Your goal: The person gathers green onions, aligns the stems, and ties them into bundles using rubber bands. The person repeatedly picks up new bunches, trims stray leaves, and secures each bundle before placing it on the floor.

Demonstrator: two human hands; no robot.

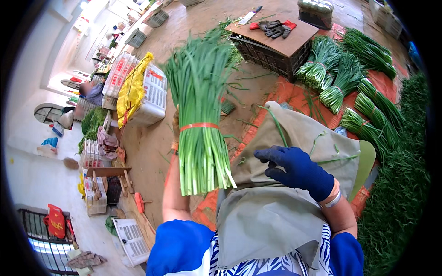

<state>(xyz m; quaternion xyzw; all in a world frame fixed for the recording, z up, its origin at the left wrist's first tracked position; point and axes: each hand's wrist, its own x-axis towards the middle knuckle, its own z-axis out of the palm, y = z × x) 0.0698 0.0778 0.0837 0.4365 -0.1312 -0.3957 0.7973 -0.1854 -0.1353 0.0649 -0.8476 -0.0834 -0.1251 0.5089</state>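
A large bundle of garlic chives (202, 151), tied with a red band (199, 126), stands upright with its pale cut ends down. My left hand (175, 127), in a brownish glove, holds it from behind and the left side; most of the fingers are hidden by the leaves. My right hand (297, 169), in a dark blue glove, hovers over my lap with its fingers partly bent and holds nothing. Beneath it a grey-beige apron (272, 220) covers my lap, with a few loose green leaves lying on it.
Tied chive bundles (336, 89) lie on an orange-red sheet (290, 91) at the right, beside a heap of loose greens (397, 193). A board on a dark crate (276, 39) bears gloves (276, 28) and a cleaver (249, 15). White crates (148, 96) stand left; people sit beyond.
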